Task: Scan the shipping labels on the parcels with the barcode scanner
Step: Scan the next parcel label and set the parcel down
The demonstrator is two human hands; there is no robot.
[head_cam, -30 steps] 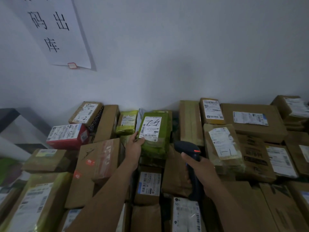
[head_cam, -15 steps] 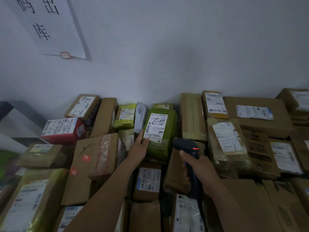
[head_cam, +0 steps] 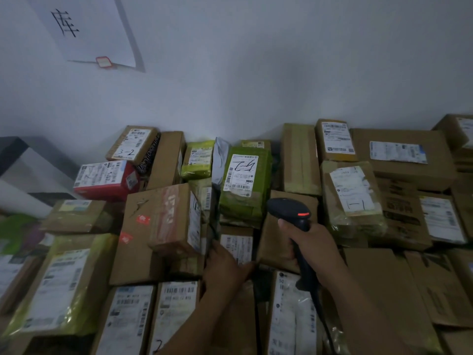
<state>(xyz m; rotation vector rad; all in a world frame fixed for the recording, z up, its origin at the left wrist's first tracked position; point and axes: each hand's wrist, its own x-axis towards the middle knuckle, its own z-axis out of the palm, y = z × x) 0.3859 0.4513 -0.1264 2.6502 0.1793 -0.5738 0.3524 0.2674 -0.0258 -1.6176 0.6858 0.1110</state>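
Note:
Many parcels with white shipping labels lie packed together against the wall. My right hand point(head_cam: 313, 243) grips the handle of the black barcode scanner point(head_cam: 289, 210), whose head points away from me toward the green parcel point(head_cam: 244, 185) with a hand-marked label; a red light glows on the scanner's back. My left hand point(head_cam: 225, 265) is lower, on the small brown parcel point(head_cam: 236, 245) below the green one. Its fingers reach round that parcel's left edge and its thumb lies under the label. My hand hides the lower part of that label.
A white wall with a paper sign point(head_cam: 87, 29) rises behind the pile. A red box point(head_cam: 105, 178) and a tall brown carton point(head_cam: 158, 226) sit to the left, large cartons point(head_cam: 401, 155) to the right. A dark shelf edge point(head_cam: 15, 152) is at far left.
My left hand let go of the green parcel and dropped down to the small brown parcel below it. The scanner stayed pointed at the green parcel, and the view tilted down.

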